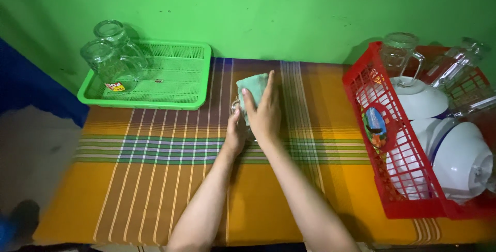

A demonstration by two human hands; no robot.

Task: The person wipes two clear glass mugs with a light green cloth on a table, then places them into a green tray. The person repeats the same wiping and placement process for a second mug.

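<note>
My left hand (235,133) grips a clear glass mug (237,108), mostly hidden between both hands, above the middle of the striped cloth. Over the mug's top my right hand (264,108) presses a small light-green cloth (253,85). Both forearms reach in from the bottom edge.
A green plastic tray (175,79) at the back left holds two clear glass mugs (111,56). A red plastic basket (400,179) at the right holds white bowls (460,159) and glass mugs (400,50). An orange, green and purple striped cloth (144,179) covers the surface. Green wall behind.
</note>
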